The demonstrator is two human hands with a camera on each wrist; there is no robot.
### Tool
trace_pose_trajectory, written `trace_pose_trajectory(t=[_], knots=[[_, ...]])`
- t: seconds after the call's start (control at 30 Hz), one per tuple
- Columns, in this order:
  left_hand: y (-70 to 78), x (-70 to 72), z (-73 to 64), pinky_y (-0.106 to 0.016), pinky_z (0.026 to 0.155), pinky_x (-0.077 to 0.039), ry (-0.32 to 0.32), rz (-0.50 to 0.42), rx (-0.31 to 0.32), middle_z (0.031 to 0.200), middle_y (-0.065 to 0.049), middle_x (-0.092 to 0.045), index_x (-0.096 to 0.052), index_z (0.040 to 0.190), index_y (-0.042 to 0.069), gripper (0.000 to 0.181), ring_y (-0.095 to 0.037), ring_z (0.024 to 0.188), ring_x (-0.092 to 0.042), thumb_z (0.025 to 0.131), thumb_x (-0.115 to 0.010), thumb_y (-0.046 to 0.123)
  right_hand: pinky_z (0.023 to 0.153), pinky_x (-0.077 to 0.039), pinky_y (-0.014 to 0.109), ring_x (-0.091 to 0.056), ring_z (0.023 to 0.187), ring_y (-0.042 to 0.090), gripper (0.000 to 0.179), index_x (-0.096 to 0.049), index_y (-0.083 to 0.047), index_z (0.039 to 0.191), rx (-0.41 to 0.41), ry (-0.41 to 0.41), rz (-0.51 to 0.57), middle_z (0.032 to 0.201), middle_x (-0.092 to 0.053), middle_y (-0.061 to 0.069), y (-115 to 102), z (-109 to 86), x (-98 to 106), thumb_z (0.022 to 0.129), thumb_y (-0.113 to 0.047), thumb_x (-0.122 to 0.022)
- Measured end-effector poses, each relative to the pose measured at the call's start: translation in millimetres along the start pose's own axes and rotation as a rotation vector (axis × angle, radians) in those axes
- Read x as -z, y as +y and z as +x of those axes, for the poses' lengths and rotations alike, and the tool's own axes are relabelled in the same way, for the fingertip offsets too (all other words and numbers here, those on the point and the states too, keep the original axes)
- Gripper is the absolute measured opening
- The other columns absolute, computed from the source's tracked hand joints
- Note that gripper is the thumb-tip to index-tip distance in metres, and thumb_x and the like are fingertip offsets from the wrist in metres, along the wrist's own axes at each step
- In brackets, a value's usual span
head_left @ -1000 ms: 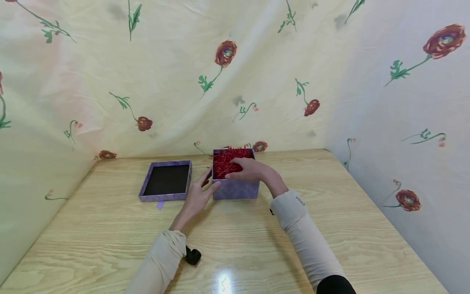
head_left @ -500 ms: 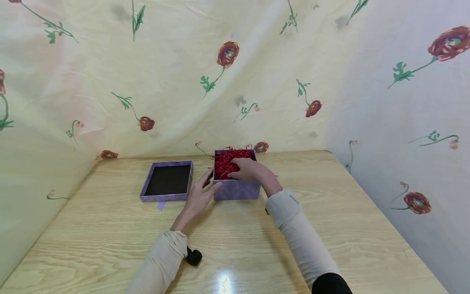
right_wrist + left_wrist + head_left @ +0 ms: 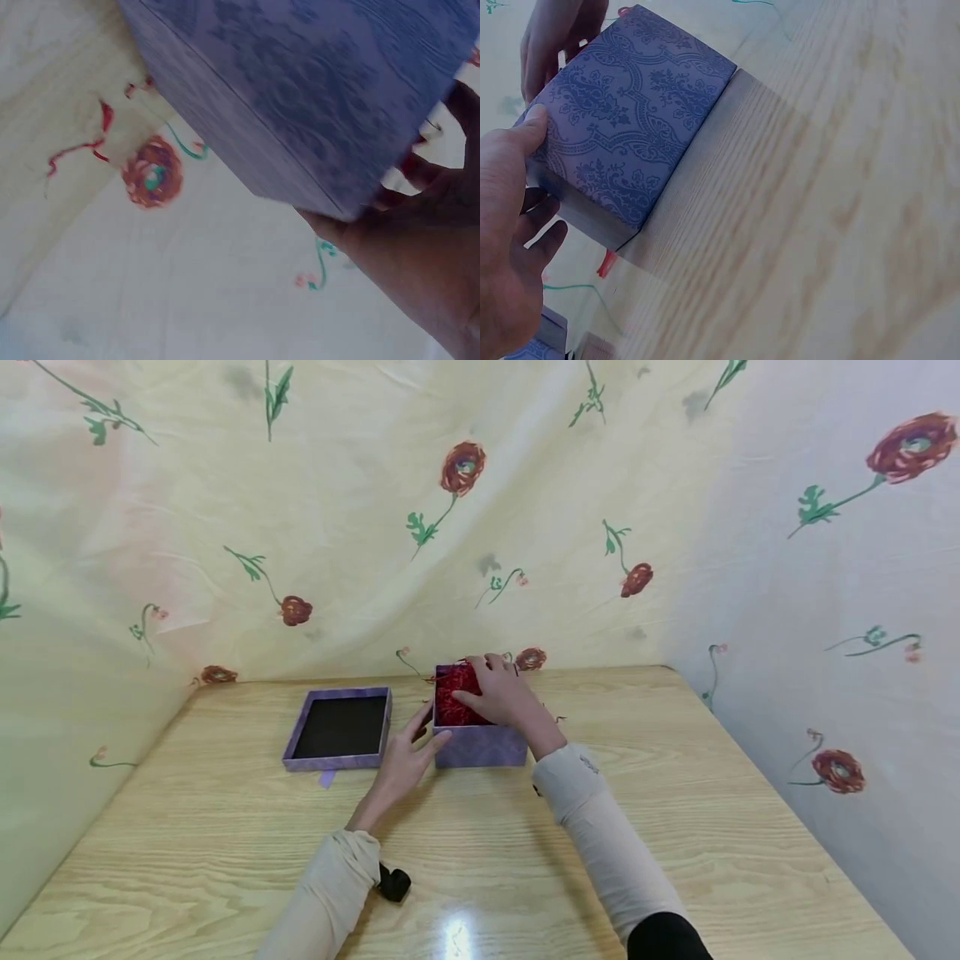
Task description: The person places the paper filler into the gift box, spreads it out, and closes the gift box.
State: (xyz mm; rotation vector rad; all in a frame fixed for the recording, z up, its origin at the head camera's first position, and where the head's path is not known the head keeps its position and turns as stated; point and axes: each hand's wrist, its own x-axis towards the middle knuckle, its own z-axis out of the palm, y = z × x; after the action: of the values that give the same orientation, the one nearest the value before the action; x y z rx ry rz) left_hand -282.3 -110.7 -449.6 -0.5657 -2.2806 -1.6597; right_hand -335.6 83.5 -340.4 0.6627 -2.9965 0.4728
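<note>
Purple brocade-patterned box (image 3: 480, 750), square-cornered, at your 12 o'clock, holding crinkled red shreds (image 3: 453, 706). Your left hand (image 3: 406, 762), fingers spread, touches its 8 o'clock corner; your right hand (image 3: 504, 694), spread, lies over the shreds. Black-lined lid (image 3: 335, 764): box's 9 o'clock.

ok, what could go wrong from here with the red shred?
1. Spill: the red shred looks piled up to about the rim of the purple box, and loose red strands already lie on the table to its right; more could follow.
2. Shifting: if the right grip pushes hard, the box might slide; the left grip only steadies its left side.
</note>
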Motion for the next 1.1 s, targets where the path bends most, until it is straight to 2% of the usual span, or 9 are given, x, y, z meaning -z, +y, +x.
trace_pose_trajectory(t=[0.17,0.33,0.53,0.67,0.77,0.93,1.0,1.1], knots=[[0.5,1.5,-0.5,-0.052,0.11,-0.044,-0.001,0.003,0.0,0.157,-0.016,-0.045,-0.04,0.16,0.007,0.063,-0.038,0.139,-0.049,0.104,-0.066,0.022,0.117,-0.027,0.067,-0.021,0.15,0.051,0.076,-0.027,-0.008,0.165,0.009,-0.117,0.072,0.167,-0.019,0.024,3.3,9.5,-17.0,0.107,-0.05,-0.053],[-0.1,0.6,0.1,-0.053,0.11,-0.044,0.002,-0.001,-0.003,0.156,-0.018,-0.045,-0.04,0.16,0.006,0.062,-0.038,0.139,-0.049,0.105,-0.065,0.021,0.116,-0.03,0.065,-0.026,0.148,0.051,0.074,-0.03,-0.006,0.163,-0.002,-0.138,0.118,0.168,-0.015,0.024,4.4,13.9,-24.3,0.108,-0.049,-0.052],[-0.4,-1.2,1.5,-0.052,0.111,-0.044,0.008,0.006,0.008,0.157,-0.018,-0.045,-0.039,0.16,0.006,0.063,-0.038,0.139,-0.048,0.104,-0.066,0.021,0.116,-0.034,0.059,-0.035,0.146,0.047,0.071,-0.033,-0.001,0.16,-0.015,-0.192,0.107,0.163,-0.022,0.03,7.8,18.3,-27.4,0.109,-0.046,-0.05],[-0.3,-1.6,1.6,-0.052,0.111,-0.043,0.011,-0.001,0.006,0.157,-0.018,-0.044,-0.039,0.16,0.006,0.063,-0.038,0.139,-0.048,0.104,-0.066,0.019,0.12,-0.028,0.055,-0.029,0.15,0.043,0.072,-0.03,0.003,0.161,-0.028,-0.269,0.093,0.164,-0.024,0.029,9.6,22.7,-26.5,0.11,-0.045,-0.047],[-0.8,-1.6,1.4,-0.052,0.111,-0.043,0.013,0.005,0.0,0.157,-0.018,-0.045,-0.04,0.16,0.006,0.063,-0.039,0.139,-0.048,0.104,-0.067,0.017,0.122,-0.027,0.051,-0.027,0.151,0.041,0.07,-0.032,0.006,0.159,-0.012,-0.317,0.066,0.162,-0.032,0.027,9.8,24.8,-25.1,0.111,-0.043,-0.046],[-1.4,-1.2,1.2,-0.053,0.11,-0.044,0.021,0.022,-0.003,0.156,-0.018,-0.046,-0.041,0.159,0.006,0.063,-0.038,0.139,-0.049,0.104,-0.067,0.02,0.115,-0.04,0.046,-0.049,0.138,0.038,0.06,-0.05,0.005,0.149,0.03,-0.35,0.046,0.146,-0.055,0.025,7.5,26.6,-23.8,0.11,-0.04,-0.049],[-1.0,-0.7,0.9,-0.053,0.11,-0.044,0.019,0.021,-0.003,0.156,-0.017,-0.046,-0.041,0.159,0.007,0.063,-0.037,0.139,-0.049,0.104,-0.067,0.021,0.112,-0.043,0.045,-0.054,0.133,0.037,0.059,-0.052,0.005,0.148,0.024,-0.369,0.048,0.143,-0.057,0.024,6.3,26.9,-23.6,0.11,-0.04,-0.049],[-0.8,0.0,0.0,-0.054,0.11,-0.043,0.016,0.016,0.002,0.157,-0.016,-0.045,-0.041,0.16,0.008,0.063,-0.036,0.14,-0.048,0.104,-0.067,0.023,0.115,-0.04,0.045,-0.049,0.138,0.036,0.061,-0.047,0.005,0.151,-0.006,-0.399,0.052,0.149,-0.052,0.024,6.3,28.3,-23.8,0.11,-0.04,-0.048]])
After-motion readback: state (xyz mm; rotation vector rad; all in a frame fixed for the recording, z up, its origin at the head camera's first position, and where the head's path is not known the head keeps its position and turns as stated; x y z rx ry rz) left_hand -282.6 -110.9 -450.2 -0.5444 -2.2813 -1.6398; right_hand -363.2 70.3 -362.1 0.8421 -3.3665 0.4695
